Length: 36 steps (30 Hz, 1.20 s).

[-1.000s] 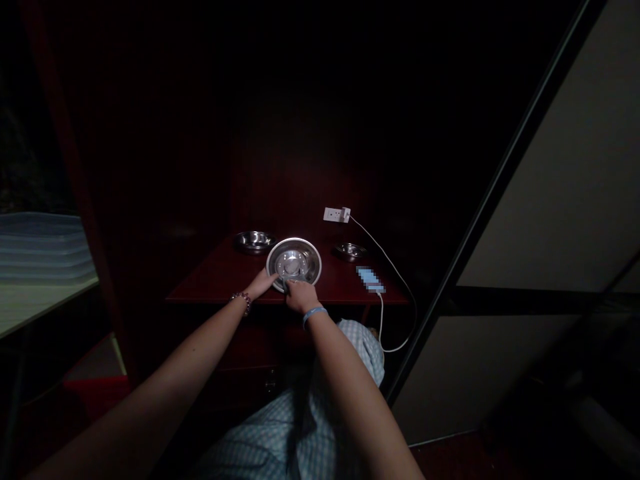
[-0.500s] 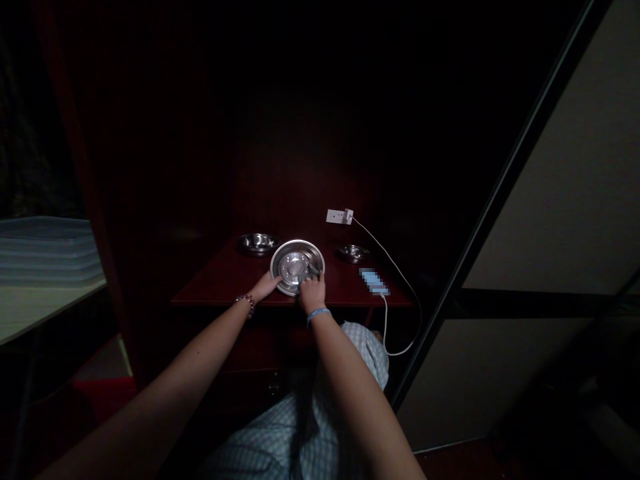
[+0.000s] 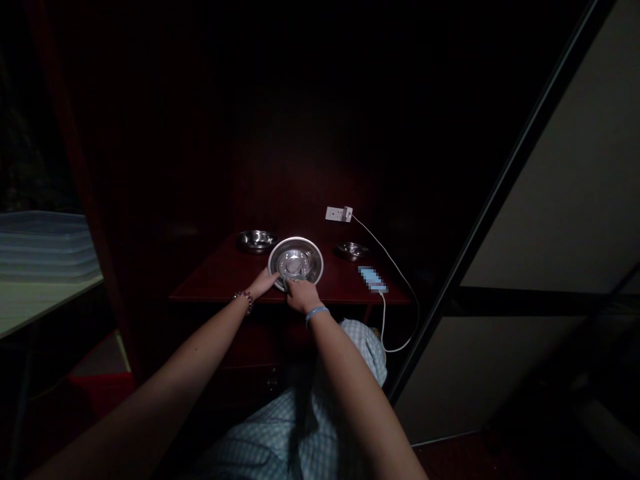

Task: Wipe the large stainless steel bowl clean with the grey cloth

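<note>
shiny steel bowl (image 3: 295, 263), left hand (image 3: 262, 283) open against its rim, right hand (image 3: 303, 296) gripping the near edge.

On the cabinet top (image 3: 215, 285), a steel bowl (image 3: 305, 261) sits between two smaller bowls (image 3: 257, 241) (image 3: 352, 251).

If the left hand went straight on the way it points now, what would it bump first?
The left hand would meet the steel bowl first. It is already at the bowl's rim, maybe touching it; the dim light makes that hard to tell.
</note>
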{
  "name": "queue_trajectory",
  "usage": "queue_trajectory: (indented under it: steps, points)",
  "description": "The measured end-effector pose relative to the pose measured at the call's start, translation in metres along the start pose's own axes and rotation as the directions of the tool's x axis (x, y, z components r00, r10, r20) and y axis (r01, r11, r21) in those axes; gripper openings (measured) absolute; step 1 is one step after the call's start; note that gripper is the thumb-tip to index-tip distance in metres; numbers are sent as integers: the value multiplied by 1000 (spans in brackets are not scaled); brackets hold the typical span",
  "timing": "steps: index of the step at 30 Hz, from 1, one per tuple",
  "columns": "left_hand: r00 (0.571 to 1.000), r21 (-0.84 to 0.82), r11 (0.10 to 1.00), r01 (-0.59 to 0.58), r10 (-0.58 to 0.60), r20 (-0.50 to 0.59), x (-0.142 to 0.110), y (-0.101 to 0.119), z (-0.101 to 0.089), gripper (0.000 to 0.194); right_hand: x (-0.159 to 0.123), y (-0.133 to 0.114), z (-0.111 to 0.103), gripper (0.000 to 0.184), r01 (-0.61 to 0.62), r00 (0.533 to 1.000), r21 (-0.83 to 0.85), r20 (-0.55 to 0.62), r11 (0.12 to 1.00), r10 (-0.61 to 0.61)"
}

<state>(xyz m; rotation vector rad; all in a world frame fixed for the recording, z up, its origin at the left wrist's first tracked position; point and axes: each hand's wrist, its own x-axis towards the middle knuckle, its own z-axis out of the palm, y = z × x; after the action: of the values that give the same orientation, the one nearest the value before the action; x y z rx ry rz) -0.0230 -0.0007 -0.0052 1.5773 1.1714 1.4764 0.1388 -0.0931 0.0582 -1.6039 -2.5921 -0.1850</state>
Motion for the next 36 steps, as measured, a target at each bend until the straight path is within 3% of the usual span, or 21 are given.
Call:
queue_trajectory:
  steps: [11, 15, 20, 26, 36]
  points:
    - [1000, -18, 1000, 10, -10, 4, 1, -1, -1, 42, -3, -2, -1, 52, 70, 997, 2, -25, 998, -70]
    - [1000, -11, 1000, 0, 0, 1, 1, 0, 0, 40, -2, -3, -1, 41, 5, 999, -40, -44, 999, -6]
    - [1000, -17, 1000, 26, -27, -2, 0, -1, 4, 42, 4, 6, -3, 33, -162, 986, -75, -56, 984, 158]
    - [1000, -28, 999, 22, -21, 11, 0, -3, 5, 46, 6, 10, -2, 37, -202, 977, -221, -113, 954, 180]
    - [999, -57, 998, 15, -17, -33, -1, 0, 5, 36, 1, -2, -1, 33, -128, 992, -48, -27, 991, 127]
